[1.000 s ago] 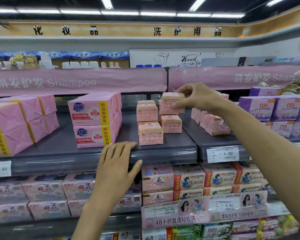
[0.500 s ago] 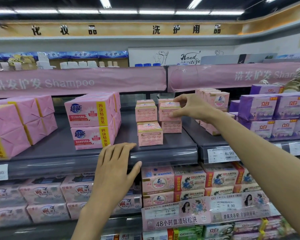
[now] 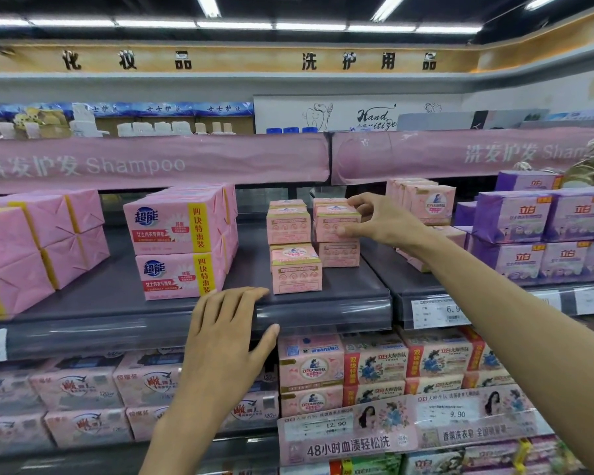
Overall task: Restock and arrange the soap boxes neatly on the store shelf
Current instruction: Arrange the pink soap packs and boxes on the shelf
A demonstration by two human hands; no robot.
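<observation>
Soap boxes (image 3: 295,274): small pale pink cartons with darker pink print and a round emblem on the lid are grouped at the middle of the grey shelf (image 3: 352,286) in short stacks, with one set forward near the edge.
Top soap box (image 3: 335,221): it is set on the right-hand stack, its front roughly in line with the box beneath.
Right hand (image 3: 383,222): it is reached in from the right and partly closed. The top soap box is pinched between the thumb on its front face and the fingers curled over its rear upper corner.
Left hand (image 3: 227,337): it is laid flat on the shelf's front edge, fingers straight and together, thumb spread below the lip. Nothing is held.
Neighbours: larger pink multipacks (image 3: 179,241) with yellow bands are stacked just to the left. Purple boxes (image 3: 515,217) are stacked on the next shelf section to the right.
</observation>
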